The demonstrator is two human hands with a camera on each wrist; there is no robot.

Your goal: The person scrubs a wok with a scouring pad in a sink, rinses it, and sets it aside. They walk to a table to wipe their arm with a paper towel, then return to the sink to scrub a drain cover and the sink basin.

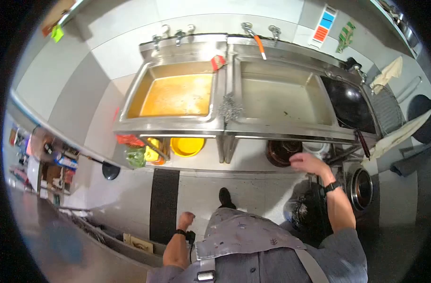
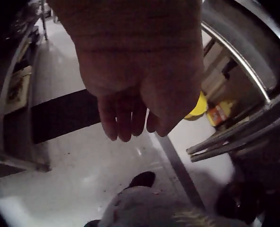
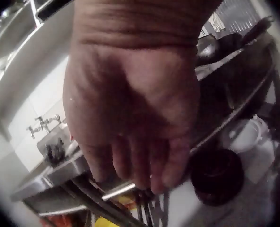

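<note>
My right hand (image 1: 309, 163) reaches out in front of the sinks' front edge, with nothing in it. Its fingers hang loosely bent in the right wrist view. A dark brown lidded pot (image 1: 277, 153) stands under the right sink, nearest to that hand, and a white tub (image 3: 244, 135) is beside it. My left hand (image 1: 186, 220) hangs low by the apron (image 1: 253, 231), over the floor. In the left wrist view its fingers (image 2: 124, 124) droop loosely and hold nothing.
The left steel sink (image 1: 166, 123) holds orange-brown water, the right sink (image 1: 281, 128) cloudy water. A steel scrubber (image 1: 230, 107) lies between them. A black wok (image 1: 350, 101) sits at the right end. Below are a yellow basin (image 1: 187, 146) and stacked metal pans (image 1: 361, 188).
</note>
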